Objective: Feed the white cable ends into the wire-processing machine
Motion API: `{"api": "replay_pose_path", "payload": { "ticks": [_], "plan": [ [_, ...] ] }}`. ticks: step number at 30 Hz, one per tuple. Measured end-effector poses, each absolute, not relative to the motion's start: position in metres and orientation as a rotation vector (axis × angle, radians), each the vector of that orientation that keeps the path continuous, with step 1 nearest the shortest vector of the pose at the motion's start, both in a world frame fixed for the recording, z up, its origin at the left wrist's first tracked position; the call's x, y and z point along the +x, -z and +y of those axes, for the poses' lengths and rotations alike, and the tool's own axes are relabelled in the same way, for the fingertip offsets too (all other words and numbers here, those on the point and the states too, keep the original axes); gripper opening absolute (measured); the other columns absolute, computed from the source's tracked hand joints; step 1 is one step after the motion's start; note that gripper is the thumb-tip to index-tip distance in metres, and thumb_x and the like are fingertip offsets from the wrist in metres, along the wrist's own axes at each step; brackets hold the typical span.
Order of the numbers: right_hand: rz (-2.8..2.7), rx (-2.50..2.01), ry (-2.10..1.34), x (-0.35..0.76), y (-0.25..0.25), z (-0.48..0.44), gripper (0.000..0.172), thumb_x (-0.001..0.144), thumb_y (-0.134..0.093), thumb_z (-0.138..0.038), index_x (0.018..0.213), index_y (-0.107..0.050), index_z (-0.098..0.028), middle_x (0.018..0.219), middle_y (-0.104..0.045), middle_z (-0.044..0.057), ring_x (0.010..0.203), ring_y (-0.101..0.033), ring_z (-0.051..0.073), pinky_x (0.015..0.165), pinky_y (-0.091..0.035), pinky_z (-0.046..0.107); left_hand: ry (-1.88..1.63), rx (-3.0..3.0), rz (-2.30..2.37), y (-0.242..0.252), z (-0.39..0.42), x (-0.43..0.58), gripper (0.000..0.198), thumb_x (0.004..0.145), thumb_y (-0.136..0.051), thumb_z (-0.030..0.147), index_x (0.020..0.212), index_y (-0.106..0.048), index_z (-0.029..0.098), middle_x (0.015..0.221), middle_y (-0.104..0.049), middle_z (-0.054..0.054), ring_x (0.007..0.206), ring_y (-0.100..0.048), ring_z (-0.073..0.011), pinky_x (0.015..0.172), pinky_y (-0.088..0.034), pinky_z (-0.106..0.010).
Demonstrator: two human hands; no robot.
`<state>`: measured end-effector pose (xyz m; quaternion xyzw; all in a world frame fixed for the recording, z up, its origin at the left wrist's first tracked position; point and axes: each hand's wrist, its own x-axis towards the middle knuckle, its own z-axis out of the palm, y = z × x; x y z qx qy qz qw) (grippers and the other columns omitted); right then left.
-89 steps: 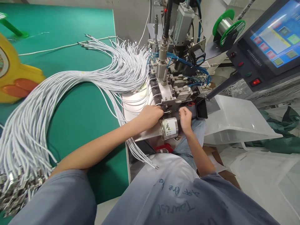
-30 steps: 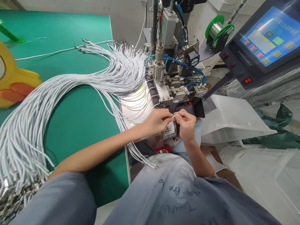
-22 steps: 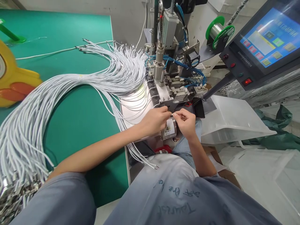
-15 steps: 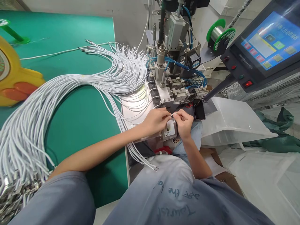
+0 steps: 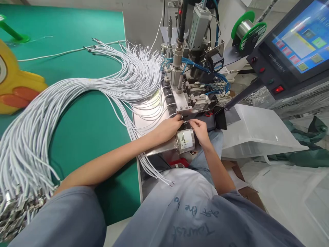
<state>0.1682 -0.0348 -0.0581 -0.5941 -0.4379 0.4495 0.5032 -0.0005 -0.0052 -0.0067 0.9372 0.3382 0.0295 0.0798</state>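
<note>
I see the thin white round cable end (image 5: 185, 122) lying sideways between left hand (image 5: 170, 129) and right hand (image 5: 202, 132); right fingers pinch its tip; left fingers, I can't tell.

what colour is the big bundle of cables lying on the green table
The cables are white, seen best in the head view.

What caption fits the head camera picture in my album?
Left hand and right hand close together at a machine, white cables across a green table.
</note>
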Motion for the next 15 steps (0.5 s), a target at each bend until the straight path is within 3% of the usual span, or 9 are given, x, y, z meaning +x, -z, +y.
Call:
{"api": "replay_pose_path", "payload": {
  "ticks": [6, 15],
  "plan": [
    [-1.062, -1.444, -1.129, 0.1632, 0.057, -0.0304, 0.015, 0.066, -0.056, -0.032, 0.062, -0.057, -0.017, 0.054, -0.048, -0.005, 0.055, -0.042, 0.01, 0.056, -0.037, 0.025, -0.09, 2.801, 0.992, 0.0054, -0.0047, -0.0017, 0.031, 0.085, -0.037, 0.006, 0.105, -0.06, 0.011, 0.086, -0.055, -0.008, 0.064, -0.057, -0.015, 0.056, -0.041, -0.026],
    [-1.125, -1.457, -1.194, 0.1662, 0.0598, -0.0265, 0.018, 0.068, -0.055, -0.036, 0.063, -0.054, -0.018, 0.052, -0.045, -0.005, 0.052, -0.04, 0.009, 0.051, -0.033, 0.024, -0.057, 2.929, 0.814, 0.0085, -0.0019, -0.0048, 0.03, 0.085, -0.039, 0.004, 0.108, -0.057, 0.009, 0.094, -0.054, -0.01, 0.075, -0.061, -0.0162, 0.064, -0.046, -0.026]
  ]
}}
